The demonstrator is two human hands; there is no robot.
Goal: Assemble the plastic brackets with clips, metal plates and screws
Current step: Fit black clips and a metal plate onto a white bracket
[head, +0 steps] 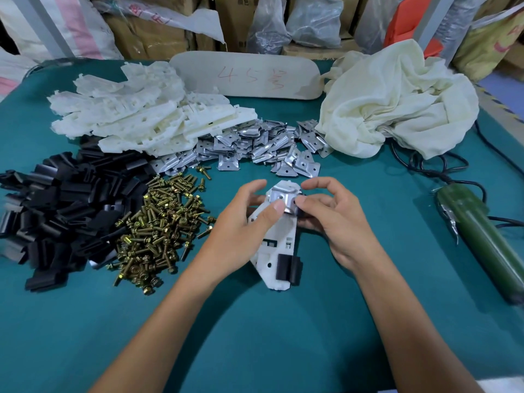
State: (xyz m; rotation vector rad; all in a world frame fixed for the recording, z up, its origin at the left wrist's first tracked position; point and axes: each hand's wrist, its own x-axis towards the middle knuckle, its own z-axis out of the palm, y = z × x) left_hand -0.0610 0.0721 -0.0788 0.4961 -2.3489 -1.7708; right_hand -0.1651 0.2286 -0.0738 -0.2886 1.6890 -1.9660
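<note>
Here left hand (241,231) and right hand (337,222) pinch the bracket (279,239) and metal plate (282,197).

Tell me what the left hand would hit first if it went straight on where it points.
The left hand grips the white plastic bracket, thumb on its metal plate. Going on up and right, it would likely meet the right hand first, though depth is unclear.
</note>
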